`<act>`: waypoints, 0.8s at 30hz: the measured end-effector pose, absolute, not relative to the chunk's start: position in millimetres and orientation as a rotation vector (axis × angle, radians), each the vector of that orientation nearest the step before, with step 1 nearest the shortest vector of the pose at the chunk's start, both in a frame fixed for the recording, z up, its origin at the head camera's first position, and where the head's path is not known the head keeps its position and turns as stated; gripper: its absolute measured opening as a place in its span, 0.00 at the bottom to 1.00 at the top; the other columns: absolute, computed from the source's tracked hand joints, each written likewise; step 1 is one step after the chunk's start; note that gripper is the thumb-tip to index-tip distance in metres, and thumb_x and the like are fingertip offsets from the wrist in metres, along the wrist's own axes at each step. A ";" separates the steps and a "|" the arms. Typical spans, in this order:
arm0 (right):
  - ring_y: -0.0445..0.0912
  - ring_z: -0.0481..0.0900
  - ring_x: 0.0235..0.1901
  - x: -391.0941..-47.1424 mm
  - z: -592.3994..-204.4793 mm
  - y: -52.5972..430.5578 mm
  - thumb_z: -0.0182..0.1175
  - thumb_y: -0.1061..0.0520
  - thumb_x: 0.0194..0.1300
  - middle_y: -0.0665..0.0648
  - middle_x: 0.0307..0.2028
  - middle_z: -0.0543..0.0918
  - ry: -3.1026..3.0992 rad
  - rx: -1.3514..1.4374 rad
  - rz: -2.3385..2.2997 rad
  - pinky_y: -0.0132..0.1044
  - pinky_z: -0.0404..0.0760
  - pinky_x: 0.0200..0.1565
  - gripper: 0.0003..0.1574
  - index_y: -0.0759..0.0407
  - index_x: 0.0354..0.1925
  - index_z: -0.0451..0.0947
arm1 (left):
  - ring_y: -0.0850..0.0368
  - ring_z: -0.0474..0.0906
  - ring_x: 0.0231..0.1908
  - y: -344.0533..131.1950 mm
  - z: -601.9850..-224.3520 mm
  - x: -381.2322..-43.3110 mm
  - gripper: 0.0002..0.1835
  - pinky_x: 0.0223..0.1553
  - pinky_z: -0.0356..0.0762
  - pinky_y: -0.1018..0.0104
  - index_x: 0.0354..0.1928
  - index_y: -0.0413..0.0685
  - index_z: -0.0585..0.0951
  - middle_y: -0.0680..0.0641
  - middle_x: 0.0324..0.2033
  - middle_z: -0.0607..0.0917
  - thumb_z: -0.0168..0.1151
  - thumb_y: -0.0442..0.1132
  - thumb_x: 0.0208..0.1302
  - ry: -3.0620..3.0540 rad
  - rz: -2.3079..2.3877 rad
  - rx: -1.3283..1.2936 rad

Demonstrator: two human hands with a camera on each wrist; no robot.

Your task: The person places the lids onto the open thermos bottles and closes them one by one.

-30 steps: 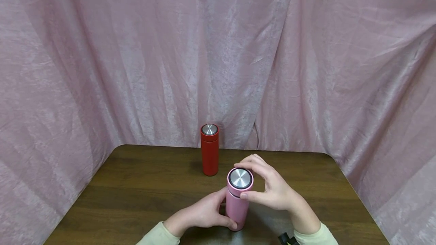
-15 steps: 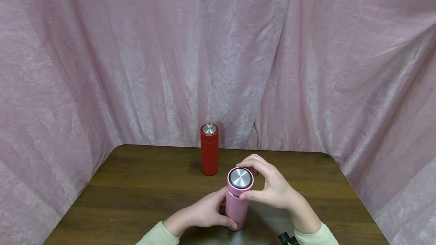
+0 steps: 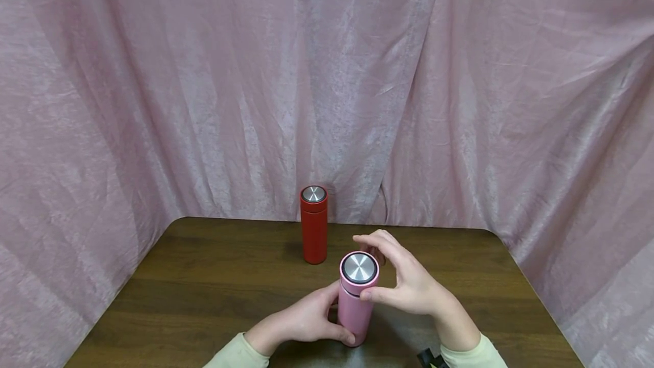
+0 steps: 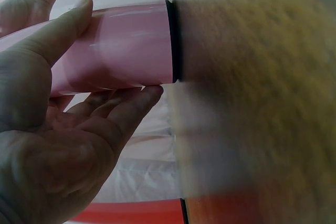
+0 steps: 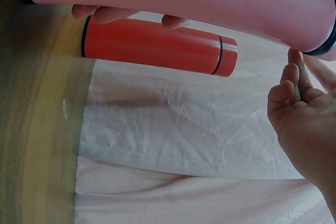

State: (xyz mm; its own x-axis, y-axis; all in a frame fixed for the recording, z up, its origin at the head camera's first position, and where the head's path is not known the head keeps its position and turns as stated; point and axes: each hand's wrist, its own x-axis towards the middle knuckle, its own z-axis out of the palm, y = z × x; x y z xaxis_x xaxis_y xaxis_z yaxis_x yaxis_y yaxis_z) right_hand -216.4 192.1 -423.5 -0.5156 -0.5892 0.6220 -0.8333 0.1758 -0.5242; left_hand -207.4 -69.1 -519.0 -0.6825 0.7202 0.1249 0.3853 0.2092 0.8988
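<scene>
The pink flask (image 3: 355, 318) stands upright on the near part of the worktop (image 3: 204, 283), long axis vertical, silver-topped lid (image 3: 360, 268) pointing up. The left hand (image 3: 306, 317) grips its lower body between thumb and fingers. The right hand (image 3: 411, 285) is held wide around the lid, thumb touching near the seam — the forefinger has lifted off the far rim since a second ago, leaving a gap. The left hand's hold is unchanged. Behind and to the left, well apart, stands the red flask (image 3: 314, 234), also upright and lidded — two flasks in all, one of each colour. A pink curtain (image 3: 245, 101) hangs beyond.
</scene>
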 end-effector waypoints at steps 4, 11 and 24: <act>0.48 0.75 0.61 -215.4 -424.4 191.3 0.82 0.53 0.62 0.52 0.62 0.78 -2.165 1.421 1.223 0.42 0.78 0.60 0.53 0.55 0.80 0.72 | 0.63 0.82 0.63 -69.3 -519.5 -207.3 0.43 0.65 0.80 0.64 0.73 0.64 0.74 0.60 0.61 0.86 0.89 0.41 0.59 2.171 1.459 1.037; 0.49 0.75 0.62 -214.1 -424.9 188.5 0.79 0.57 0.64 0.52 0.61 0.79 -2.140 1.451 1.208 0.43 0.78 0.62 0.47 0.55 0.78 0.75 | 0.63 0.82 0.62 -69.0 -519.0 -206.7 0.44 0.66 0.80 0.64 0.73 0.66 0.74 0.61 0.61 0.86 0.89 0.41 0.59 2.173 1.460 1.029; 0.49 0.78 0.58 -215.2 -422.0 187.7 0.83 0.58 0.60 0.54 0.58 0.82 -2.079 1.431 1.225 0.39 0.80 0.57 0.44 0.54 0.72 0.78 | 0.63 0.82 0.62 -69.0 -518.9 -207.2 0.44 0.66 0.80 0.64 0.74 0.65 0.73 0.60 0.61 0.86 0.88 0.41 0.59 2.163 1.466 1.028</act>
